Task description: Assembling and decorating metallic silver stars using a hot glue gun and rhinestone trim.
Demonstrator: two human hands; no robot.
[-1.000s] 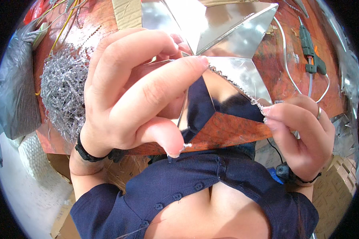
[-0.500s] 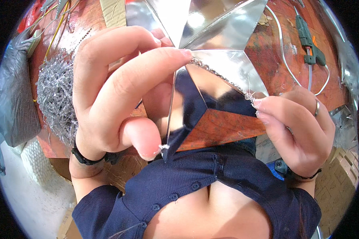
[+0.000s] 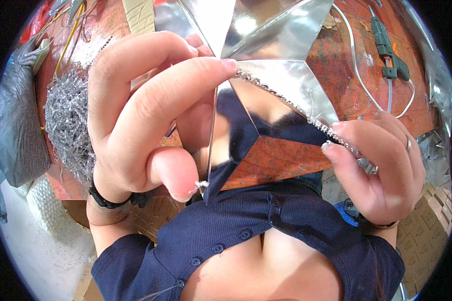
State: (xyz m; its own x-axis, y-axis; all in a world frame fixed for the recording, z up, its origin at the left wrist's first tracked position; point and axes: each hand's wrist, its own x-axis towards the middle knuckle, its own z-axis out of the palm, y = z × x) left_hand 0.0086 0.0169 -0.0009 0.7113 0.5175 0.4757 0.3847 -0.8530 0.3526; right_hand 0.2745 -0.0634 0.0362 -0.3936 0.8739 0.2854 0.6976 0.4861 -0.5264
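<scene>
A mirrored silver star (image 3: 284,83) with folded facets is held up in front of my chest. My left hand (image 3: 143,110) grips it from the left, fingers curled around it, the index fingertip pressed near its centre. From that fingertip a thin rhinestone chain (image 3: 271,90) runs along a ridge of the star towards the lower right. Its far stretch passes between the thumb and index finger of my right hand (image 3: 384,165), beyond the star's tip. A small whitish strand clings by my left thumb. The star's reflections show my navy top and the tabletop.
On the reddish table (image 3: 331,65) a green glue gun (image 3: 384,45) with a white cord lies at the far right. A tangle of silver chain (image 3: 70,120) sits to the left, beside a grey plastic bag (image 3: 22,115). A cardboard strip (image 3: 139,15) lies behind the star.
My right hand has shifted slightly right and down, and its thumb and index finger have parted a little. More chain shows between them. The star and my left hand have moved slightly left.
</scene>
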